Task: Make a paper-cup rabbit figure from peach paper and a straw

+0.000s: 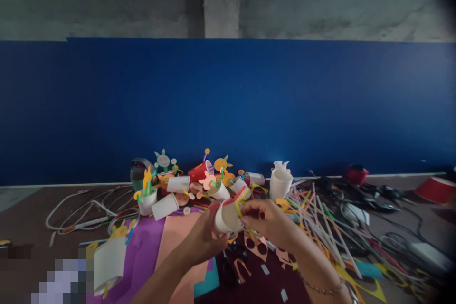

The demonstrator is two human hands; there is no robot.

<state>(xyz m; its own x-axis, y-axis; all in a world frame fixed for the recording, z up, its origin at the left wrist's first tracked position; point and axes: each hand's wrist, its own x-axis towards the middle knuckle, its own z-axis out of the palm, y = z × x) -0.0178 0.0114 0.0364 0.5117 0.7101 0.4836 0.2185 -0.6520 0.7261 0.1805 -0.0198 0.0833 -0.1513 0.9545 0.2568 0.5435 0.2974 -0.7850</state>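
My left hand (204, 233) is wrapped around a white paper cup (221, 221), its open mouth tilted toward my right. A red straw (235, 199) and a bent yellow straw (241, 195) show at the cup's rim. My right hand (261, 216) pinches the yellow straw against the cup's side; the fingertips partly cover it. Beneath the hands lie black-handled scissors (230, 266) and a peach paper scrap (255, 246) with round holes cut in it. Purple paper (144, 242) and peach paper (178, 235) spread out left of the cup.
Decorated cups (178, 184) with paper figures crowd the back. A white cup (280, 183) stands upright behind my right hand. Loose straws (329, 232) and cables (395, 240) cover the right side. Another cup (109, 263) lies front left, and a blue partition (228, 104) rises behind.
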